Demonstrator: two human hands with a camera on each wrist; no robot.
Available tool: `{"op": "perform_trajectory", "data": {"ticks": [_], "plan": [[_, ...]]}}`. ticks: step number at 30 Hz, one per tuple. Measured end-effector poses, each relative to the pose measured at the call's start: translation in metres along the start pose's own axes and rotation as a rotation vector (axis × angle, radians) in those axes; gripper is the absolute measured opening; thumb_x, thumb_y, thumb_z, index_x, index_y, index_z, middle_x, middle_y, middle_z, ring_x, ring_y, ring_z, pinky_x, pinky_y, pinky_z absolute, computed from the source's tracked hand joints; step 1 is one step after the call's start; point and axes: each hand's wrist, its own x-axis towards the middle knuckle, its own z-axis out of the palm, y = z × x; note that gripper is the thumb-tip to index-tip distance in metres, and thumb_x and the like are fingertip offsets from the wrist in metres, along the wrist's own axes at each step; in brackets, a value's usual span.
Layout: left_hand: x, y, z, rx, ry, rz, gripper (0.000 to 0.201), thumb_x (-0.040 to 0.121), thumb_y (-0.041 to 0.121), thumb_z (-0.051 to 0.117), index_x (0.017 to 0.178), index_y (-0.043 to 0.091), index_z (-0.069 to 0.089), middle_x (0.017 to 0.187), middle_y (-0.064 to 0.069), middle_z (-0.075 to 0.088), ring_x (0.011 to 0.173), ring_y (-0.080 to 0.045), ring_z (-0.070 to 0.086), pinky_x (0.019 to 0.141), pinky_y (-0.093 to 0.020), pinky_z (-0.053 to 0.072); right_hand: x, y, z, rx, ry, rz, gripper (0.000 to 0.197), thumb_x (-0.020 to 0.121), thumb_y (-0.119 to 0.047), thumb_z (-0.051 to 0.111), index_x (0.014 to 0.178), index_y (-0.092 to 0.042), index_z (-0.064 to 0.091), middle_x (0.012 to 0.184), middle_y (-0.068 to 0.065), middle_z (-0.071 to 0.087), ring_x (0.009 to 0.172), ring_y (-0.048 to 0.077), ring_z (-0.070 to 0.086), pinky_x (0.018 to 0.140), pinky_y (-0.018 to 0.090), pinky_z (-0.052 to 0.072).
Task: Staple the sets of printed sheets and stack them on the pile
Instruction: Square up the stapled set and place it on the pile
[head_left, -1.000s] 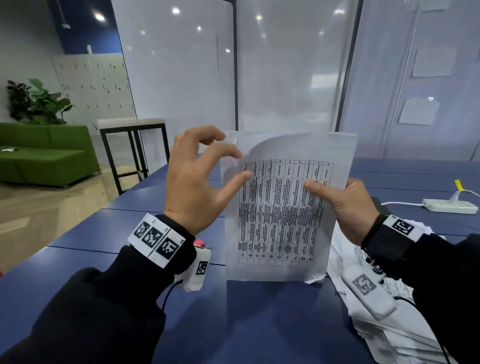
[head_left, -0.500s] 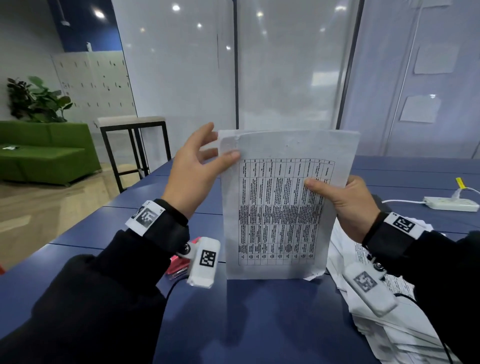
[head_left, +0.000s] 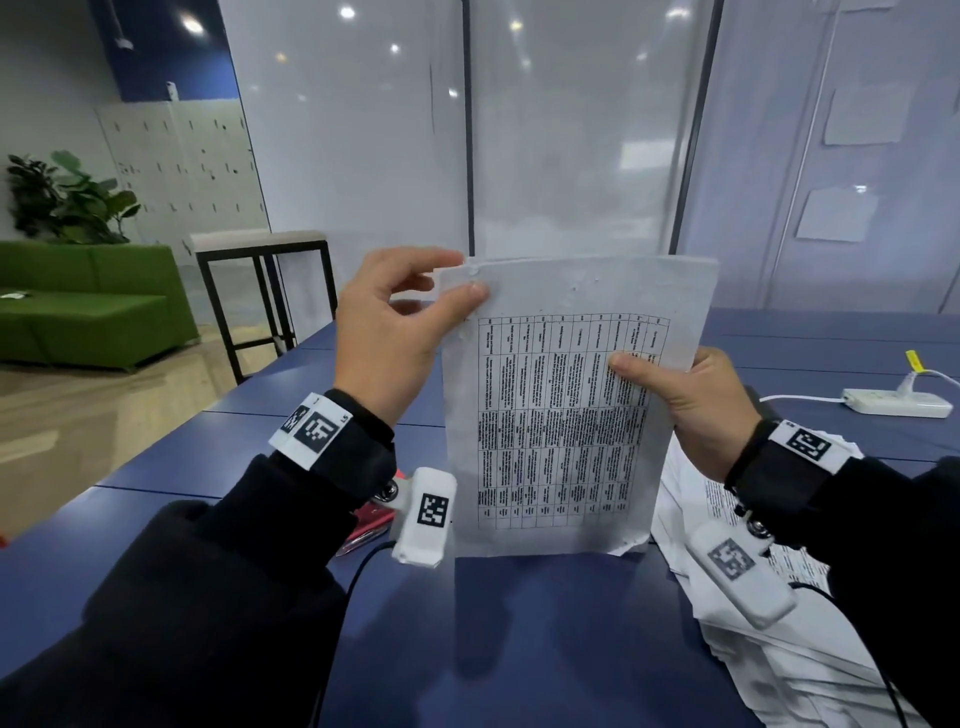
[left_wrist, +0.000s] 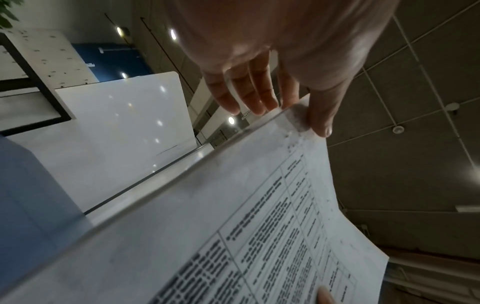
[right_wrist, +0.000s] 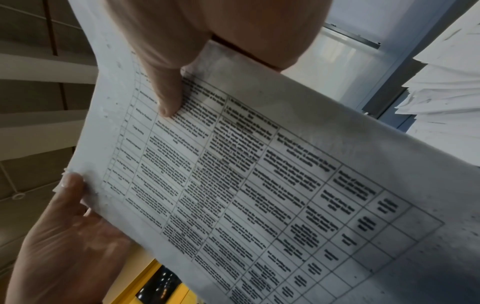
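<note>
A set of printed sheets (head_left: 566, 415) with a table on its front page stands upright, its bottom edge resting on the blue table (head_left: 545, 649). My left hand (head_left: 462, 280) pinches its top left corner between thumb and fingers; the left wrist view shows the thumb (left_wrist: 322, 119) on the front of the sheets (left_wrist: 259, 226). My right hand (head_left: 675, 384) grips the right edge, thumb (right_wrist: 166, 96) on the printed page (right_wrist: 259, 185). A pile of sheets (head_left: 779, 649) lies at the right under my right forearm. A red stapler (head_left: 371, 519) lies partly hidden beneath my left wrist.
A white power strip (head_left: 896, 402) with its cable lies on the table at the far right. Beyond the table's left edge stand a black-framed stool (head_left: 260, 291) and a green sofa (head_left: 88, 306). Glass walls stand behind the table.
The curled front sheet has flattened against the set. My left hand went from pushing that sheet with its thumb to pinching the top left corner. The right hand kept its grip.
</note>
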Motion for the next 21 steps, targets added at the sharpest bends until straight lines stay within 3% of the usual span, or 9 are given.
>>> {"op": "perform_trajectory", "data": {"ticks": [3, 6, 9, 12, 16, 19, 21], "plan": [[0.002, 0.002, 0.001, 0.02, -0.014, -0.005, 0.009, 0.079, 0.036, 0.084, 0.087, 0.038, 0.079, 0.117, 0.002, 0.062, 0.112, -0.021, 0.064, 0.092, -0.054, 0.053, 0.0, -0.001, 0.001, -0.004, -0.005, -0.001, 0.035, 0.076, -0.013, 0.08, 0.109, -0.002, 0.074, 0.112, 0.011, 0.078, 0.11, 0.025, 0.074, 0.1, 0.036, 0.057], [0.003, 0.006, 0.001, -0.004, -0.091, -0.033, 0.009, 0.083, 0.032, 0.076, 0.092, 0.032, 0.079, 0.12, 0.002, 0.057, 0.113, -0.015, 0.061, 0.098, -0.052, 0.051, -0.001, -0.001, 0.001, -0.006, -0.004, -0.009, 0.031, 0.075, -0.013, 0.08, 0.104, -0.005, 0.075, 0.109, 0.009, 0.079, 0.108, 0.024, 0.074, 0.098, 0.033, 0.058], [0.003, 0.008, 0.0, 0.032, -0.111, -0.008, 0.017, 0.087, 0.027, 0.072, 0.101, 0.033, 0.078, 0.113, 0.003, 0.052, 0.108, -0.007, 0.055, 0.093, -0.042, 0.049, -0.002, -0.001, 0.0, -0.005, -0.007, -0.013, 0.03, 0.075, -0.013, 0.08, 0.103, -0.005, 0.075, 0.108, 0.009, 0.079, 0.108, 0.024, 0.074, 0.095, 0.031, 0.059], [0.002, 0.009, 0.0, 0.161, -0.1, 0.111, 0.027, 0.091, 0.02, 0.07, 0.107, 0.041, 0.076, 0.105, 0.002, 0.052, 0.099, -0.006, 0.053, 0.085, -0.024, 0.043, -0.003, -0.002, -0.001, -0.002, -0.01, -0.008, 0.031, 0.075, -0.013, 0.08, 0.104, -0.004, 0.075, 0.109, 0.01, 0.079, 0.108, 0.025, 0.074, 0.096, 0.033, 0.059], [0.002, 0.012, 0.001, 0.068, -0.144, 0.069, 0.022, 0.09, 0.016, 0.069, 0.1, 0.033, 0.078, 0.096, 0.003, 0.075, 0.09, -0.013, 0.068, 0.084, -0.039, 0.056, -0.003, -0.002, -0.002, -0.005, 0.004, 0.001, 0.033, 0.074, -0.015, 0.081, 0.105, -0.003, 0.075, 0.11, 0.011, 0.078, 0.108, 0.025, 0.074, 0.099, 0.035, 0.057], [0.004, 0.014, 0.0, 0.042, -0.161, 0.051, 0.018, 0.089, 0.01, 0.071, 0.099, 0.024, 0.076, 0.094, 0.001, 0.077, 0.087, -0.013, 0.071, 0.084, -0.038, 0.059, -0.003, -0.002, -0.002, -0.004, 0.007, 0.0, 0.033, 0.074, -0.014, 0.081, 0.105, -0.003, 0.075, 0.11, 0.011, 0.078, 0.108, 0.025, 0.074, 0.099, 0.035, 0.058], [0.006, 0.015, -0.001, 0.032, -0.172, 0.044, 0.018, 0.088, 0.007, 0.073, 0.101, 0.019, 0.074, 0.094, -0.005, 0.077, 0.084, -0.017, 0.07, 0.081, -0.045, 0.059, -0.004, -0.002, -0.002, -0.004, 0.01, -0.008, 0.03, 0.075, -0.013, 0.08, 0.103, -0.004, 0.075, 0.109, 0.01, 0.079, 0.108, 0.024, 0.074, 0.098, 0.035, 0.058]]}}
